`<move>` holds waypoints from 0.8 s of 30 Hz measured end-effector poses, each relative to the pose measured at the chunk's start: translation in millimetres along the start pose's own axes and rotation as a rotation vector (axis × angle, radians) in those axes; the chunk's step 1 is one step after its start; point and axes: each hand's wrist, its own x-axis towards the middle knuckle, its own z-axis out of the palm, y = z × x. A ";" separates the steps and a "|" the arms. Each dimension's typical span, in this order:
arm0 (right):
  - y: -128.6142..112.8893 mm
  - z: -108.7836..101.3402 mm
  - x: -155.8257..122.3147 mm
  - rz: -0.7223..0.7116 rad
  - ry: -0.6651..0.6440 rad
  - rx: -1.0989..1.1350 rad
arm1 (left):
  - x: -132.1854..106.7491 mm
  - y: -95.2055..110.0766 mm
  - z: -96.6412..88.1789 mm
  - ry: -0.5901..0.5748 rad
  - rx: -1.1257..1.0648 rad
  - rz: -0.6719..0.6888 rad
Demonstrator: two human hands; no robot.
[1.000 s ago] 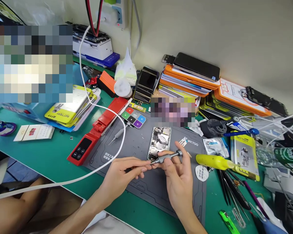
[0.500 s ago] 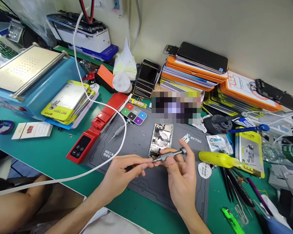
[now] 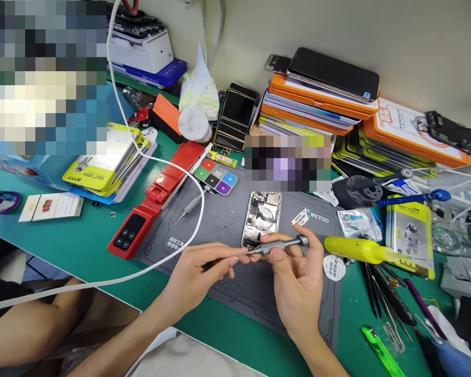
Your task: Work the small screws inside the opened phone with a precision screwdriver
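Green worktop (image 3: 86, 251) meets a pale plain wall (image 3: 419, 31), and a dark grey printed mat (image 3: 239, 309) covers its middle. On the mat lies a small opened phone with silvery innards (image 3: 261, 215), just beyond the fingers. The right hand (image 3: 299, 283) holds a slim grey metal screwdriver (image 3: 272, 246), one finger crooked by its knurled end cap. The left hand (image 3: 204, 277) is narrow, thumb and forefinger pinched on the screwdriver's thin tip; any small part there is too tiny to tell. Further left, a long red plastic device with a black button panel (image 3: 154, 195) reaches over the mat's edge, near a looping white cable (image 3: 201, 201). A bright yellow squeeze bottle (image 3: 349, 249) lies beside the right hand
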 end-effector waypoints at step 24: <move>0.8 -0.8 4.3 0.053 -0.064 0.101 | -1.5 1.3 -0.4 -0.006 -0.058 -0.028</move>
